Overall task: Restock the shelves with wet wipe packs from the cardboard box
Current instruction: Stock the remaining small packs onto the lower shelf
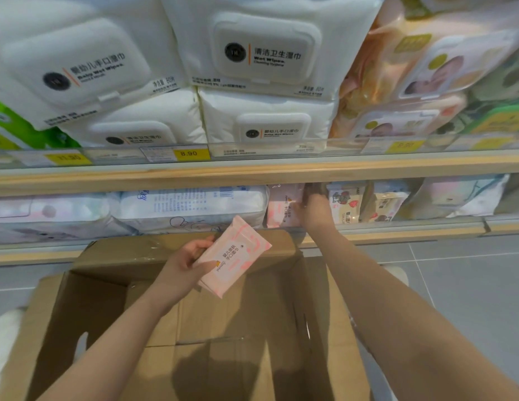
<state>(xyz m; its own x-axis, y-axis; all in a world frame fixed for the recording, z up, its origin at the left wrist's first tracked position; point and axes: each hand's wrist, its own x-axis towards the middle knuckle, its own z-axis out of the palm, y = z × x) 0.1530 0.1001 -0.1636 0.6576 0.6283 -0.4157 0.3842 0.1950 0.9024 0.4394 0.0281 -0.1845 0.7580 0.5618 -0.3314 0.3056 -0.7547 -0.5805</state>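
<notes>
Two bare hands are at work over an open cardboard box [194,328] that stands on the grey floor against the shelving; the left hand [184,263] grips a pink wet wipe pack [235,257] by its lower left edge, thumb on the printed face and fingers curled behind, holding it tilted above the box's far flap; the right hand [314,204] reaches into the lower shelf [397,227], its fingers up under the wooden shelf board [252,172] and pressed against a second pink pack [283,206] standing upright there; whether those fingers curl round that pack I cannot tell, since the board hides their tips; just right of the hand stand small packs with red and brown print [346,204]; on the upper shelf sit large white wet wipe packs [264,50] behind a yellow price tag reading 8.90 [188,153].
</notes>
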